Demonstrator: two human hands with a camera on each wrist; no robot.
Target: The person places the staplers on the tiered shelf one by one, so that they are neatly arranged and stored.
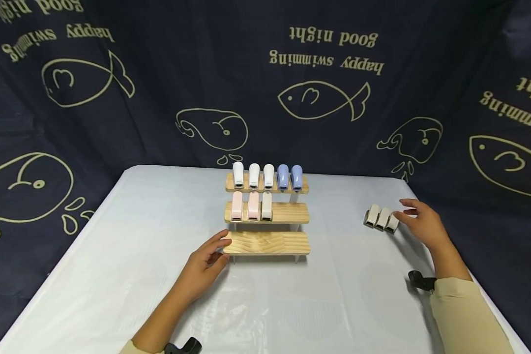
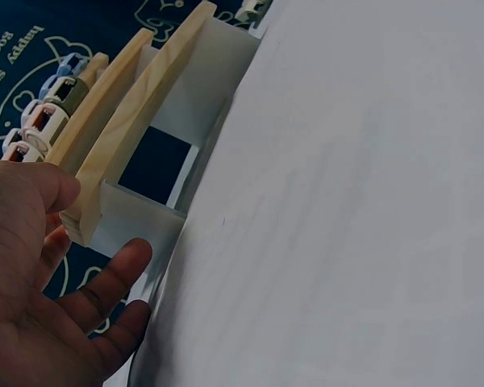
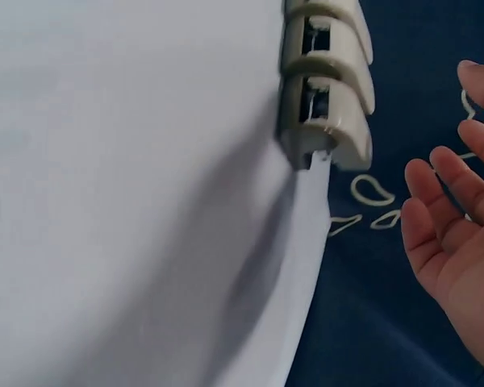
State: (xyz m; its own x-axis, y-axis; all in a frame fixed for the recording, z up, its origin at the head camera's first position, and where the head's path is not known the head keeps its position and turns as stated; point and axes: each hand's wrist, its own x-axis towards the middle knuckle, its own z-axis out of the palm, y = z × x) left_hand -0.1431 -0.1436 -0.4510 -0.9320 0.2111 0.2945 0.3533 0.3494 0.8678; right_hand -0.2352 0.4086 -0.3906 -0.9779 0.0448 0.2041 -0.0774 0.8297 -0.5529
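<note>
Here, both hands lie relaxed, holding nothing: three beige staplers [image 1: 381, 217] beside the right hand [image 1: 418, 222], eight staplers [image 1: 265, 189] on the rack [image 1: 267, 243].

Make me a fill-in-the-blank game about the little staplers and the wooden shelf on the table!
1. The top step of the wooden shelf holds three white staplers and ____ blue staplers.
2. The middle step holds two ____ staplers and one beige stapler.
3. The left hand touches the ____ step of the shelf.
4. Beside the right hand lie ____ beige staplers on the table.

Missing words: two; pink; bottom; three
</note>
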